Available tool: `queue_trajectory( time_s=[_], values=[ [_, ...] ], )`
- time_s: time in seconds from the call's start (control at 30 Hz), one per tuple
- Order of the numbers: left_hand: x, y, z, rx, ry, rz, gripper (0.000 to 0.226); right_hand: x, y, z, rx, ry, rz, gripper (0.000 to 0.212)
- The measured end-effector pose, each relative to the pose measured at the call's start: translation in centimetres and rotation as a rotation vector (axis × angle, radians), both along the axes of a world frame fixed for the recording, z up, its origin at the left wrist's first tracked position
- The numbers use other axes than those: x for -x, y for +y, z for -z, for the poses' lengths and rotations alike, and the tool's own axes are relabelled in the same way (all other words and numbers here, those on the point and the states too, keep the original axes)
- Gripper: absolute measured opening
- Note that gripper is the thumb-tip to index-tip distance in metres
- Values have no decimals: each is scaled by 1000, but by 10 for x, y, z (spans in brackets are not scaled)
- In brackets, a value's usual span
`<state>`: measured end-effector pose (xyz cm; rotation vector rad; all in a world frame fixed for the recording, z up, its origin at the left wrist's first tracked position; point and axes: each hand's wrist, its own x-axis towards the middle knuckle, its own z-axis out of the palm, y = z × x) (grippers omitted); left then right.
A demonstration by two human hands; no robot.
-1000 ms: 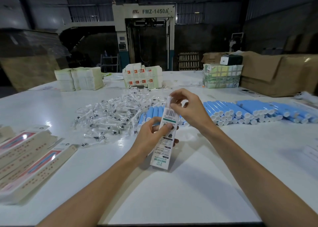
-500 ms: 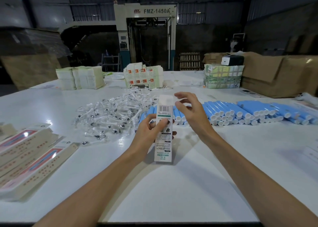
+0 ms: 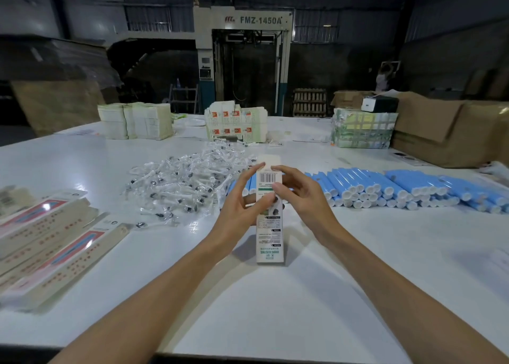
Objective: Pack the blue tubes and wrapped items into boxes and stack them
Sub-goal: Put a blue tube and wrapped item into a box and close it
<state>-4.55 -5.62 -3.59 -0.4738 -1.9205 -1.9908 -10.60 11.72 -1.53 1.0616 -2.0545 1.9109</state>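
Observation:
A narrow white printed box (image 3: 270,234) stands upright on the white table (image 3: 275,308) at the centre, its top flap raised. My left hand (image 3: 242,206) grips the box's upper left side. My right hand (image 3: 300,195) holds the upper right side, thumb on the printed front and fingers at the top edge by the flap. Blue tubes (image 3: 385,191) with white caps lie in rows to the right, behind my hands. A heap of clear-wrapped items (image 3: 184,187) lies to the left behind the box.
Flat and filled long boxes (image 3: 52,242) lie at the left edge. Stacks of folded cartons (image 3: 137,121), (image 3: 237,123) stand at the back, a wrapped bundle (image 3: 360,132) and brown cardboard boxes (image 3: 454,132) at the back right.
The box went from tilted to standing upright on the table. My right hand lifted off its top, then came back to hold the upper right side by the raised flap.

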Motion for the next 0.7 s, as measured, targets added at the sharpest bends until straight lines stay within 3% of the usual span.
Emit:
queue_trajectory(
  time_s=[0.17, 0.47, 0.7],
  values=[
    [2, -5, -3, 43, 6, -56, 50, 1, -1, -7, -49, -8, -34, 18],
    [4, -5, 3, 100, -65, -68, 48, 4, 8, 11, -132, -12, -14, 17],
    [3, 3, 2, 106, -90, 0, 48, 13, 18, 4, 117, -138, 67, 18]
  ],
)
